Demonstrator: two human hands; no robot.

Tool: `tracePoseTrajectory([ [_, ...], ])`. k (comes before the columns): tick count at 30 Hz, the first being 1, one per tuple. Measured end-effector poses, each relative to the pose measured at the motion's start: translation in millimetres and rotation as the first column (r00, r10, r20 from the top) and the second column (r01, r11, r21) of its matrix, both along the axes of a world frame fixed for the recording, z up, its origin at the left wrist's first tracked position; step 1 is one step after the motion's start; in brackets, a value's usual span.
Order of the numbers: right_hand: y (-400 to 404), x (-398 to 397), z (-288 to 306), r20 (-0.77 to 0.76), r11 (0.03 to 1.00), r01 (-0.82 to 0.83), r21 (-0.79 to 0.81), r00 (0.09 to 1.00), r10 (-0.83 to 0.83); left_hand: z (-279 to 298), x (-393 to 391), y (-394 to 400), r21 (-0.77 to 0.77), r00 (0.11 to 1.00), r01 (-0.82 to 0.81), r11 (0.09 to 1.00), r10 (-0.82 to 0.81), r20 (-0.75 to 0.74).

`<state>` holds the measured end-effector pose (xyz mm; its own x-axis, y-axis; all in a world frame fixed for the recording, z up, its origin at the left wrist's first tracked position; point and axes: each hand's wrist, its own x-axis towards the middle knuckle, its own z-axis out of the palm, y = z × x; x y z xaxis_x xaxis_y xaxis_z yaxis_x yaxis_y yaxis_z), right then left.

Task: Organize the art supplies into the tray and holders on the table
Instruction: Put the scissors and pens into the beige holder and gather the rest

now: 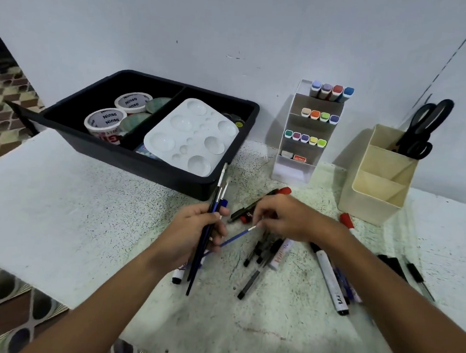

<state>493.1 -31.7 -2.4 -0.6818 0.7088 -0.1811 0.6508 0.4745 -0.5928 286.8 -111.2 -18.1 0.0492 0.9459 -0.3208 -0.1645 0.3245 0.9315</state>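
Paintbrushes with dark and blue handles (208, 230) are bundled upright in the left hand (193, 234), whose fingers curl round the handles; the bristle ends rise in front of the near rim of the black plastic two-compartment tray (71, 124). The right hand (284, 219) pinches the pale tip of one thin blue-handled brush (235, 237), which slants down toward the left hand.

The tray stands at the back left of the white speckled table (56, 204). Its left compartment holds white tape rolls (105, 120). A white plastic paint palette with round wells (193, 137) lies tilted in the right compartment, its near edge resting on the tray rim.

Right of the tray, against the wall, stands a clear tiered holder with coloured markers (311, 126) in rows. Further right stands a cream plastic divided pen holder (376, 182); black-handled scissors (422, 130) stand in its rear compartment.

Loose pens and markers lie on the table under and around the right hand, including a white-barrelled black marker (329, 281) and a red-capped marker (346, 221) near the cream holder.
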Motion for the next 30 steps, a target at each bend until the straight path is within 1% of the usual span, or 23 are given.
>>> tracePoseTrajectory([
  [2, 1.5, 12.8, 14.2, -0.161, 0.988, 0.09, -0.126, 0.981, -0.11, 2.1, 3.9, 1.7, 0.095, 0.997, -0.011, 0.995, 0.019, -0.081],
  [3, 0.9, 20.0, 20.5, -0.262, 0.974, 0.133, -0.185, 0.948, -0.18, 3.9, 6.7, 2.4, 0.14, 0.994, -0.016, 0.99, 0.032, -0.109],
  [4, -0.3, 27.6, 26.1, -0.367, 0.955, 0.172, -0.243, 0.895, -0.255, 5.8, 10.4, 4.2, 0.168, 0.993, -0.021, 0.986, 0.041, -0.115],
  [6, -4.0, 37.2, 33.7, -0.542, 0.904, 0.235, -0.357, 0.736, -0.405, 8.4, 18.8, 9.2, 0.155, 0.997, -0.022, 0.988, 0.032, -0.063],
  [8, -6.0, 39.0, 36.4, -0.627, 0.855, 0.264, -0.446, 0.59, -0.509, 9.3, 28.3, 15.2, 0.099, 1.0, 0.012, 0.995, -0.012, -0.002],
  [9, -6.7, 38.7, 36.8, -0.642, 0.841, 0.271, -0.469, 0.549, -0.535, 10.6, 33.9, 17.3, 0.073, 0.998, 0.049, 0.996, -0.051, 0.02],
  [10, -7.1, 37.3, 36.1, -0.647, 0.833, 0.28, -0.477, 0.53, -0.548, 12.8, 39.5, 17.9, 0.047, 0.995, 0.09, 0.995, -0.092, 0.047],
  [13, -9.1, 35.2, 34.3, -0.634, 0.822, 0.332, -0.462, 0.525, -0.568, 21.2, 56.3, 16.5, -0.005, 0.96, 0.202, 0.979, -0.197, 0.201],
  [15, -9.7, 35.7, 34.1, -0.634, 0.81, 0.37, -0.456, 0.503, -0.587, 26.1, 66.2, 16.1, -0.02, 0.934, 0.245, 0.969, -0.231, 0.273],
  [17, -9.6, 36.1, 34.3, -0.648, 0.8, 0.397, -0.45, 0.472, -0.598, 27.9, 73.8, 16.8, -0.027, 0.927, 0.262, 0.965, -0.244, 0.286],
  [19, -10.7, 36.3, 32.8, -0.655, 0.795, 0.438, -0.419, 0.461, -0.599, 29.3, 78.7, 16.7, -0.017, 0.93, 0.271, 0.962, -0.258, 0.26],
  [21, -13.5, 35.8, 30.0, -0.641, 0.77, 0.503, -0.393, 0.45, -0.621, 30.3, 80.5, 16.9, 0.001, 0.931, 0.283, 0.959, -0.275, 0.24],
  [22, -15.6, 36.1, 28.6, -0.629, 0.754, 0.517, -0.405, 0.441, -0.64, 31.0, 80.8, 17.1, 0.006, 0.93, 0.289, 0.957, -0.282, 0.237],
  [23, -18.1, 36.4, 27.0, -0.611, 0.742, 0.502, -0.445, 0.436, -0.661, 31.6, 80.9, 17.4, 0.01, 0.927, 0.296, 0.955, -0.29, 0.236],
  [26, -26.4, 34.4, 24.3, -0.532, 0.694, 0.349, -0.63, 0.457, -0.713, 33.0, 81.8, 17.5, 0.023, 0.917, 0.332, 0.943, -0.329, 0.228],
  [28, -30.6, 29.5, 23.4, -0.501, 0.651, 0.311, -0.693, 0.442, -0.744, 32.8, 83.5, 16.6, 0.023, 0.905, 0.369, 0.929, -0.365, 0.22],
  [30, -31.0, 26.0, 22.2, -0.503, 0.634, 0.288, -0.717, 0.416, -0.758, 32.3, 85.4, 15.5, 0.014, 0.9, 0.386, 0.923, -0.379, 0.216],
])
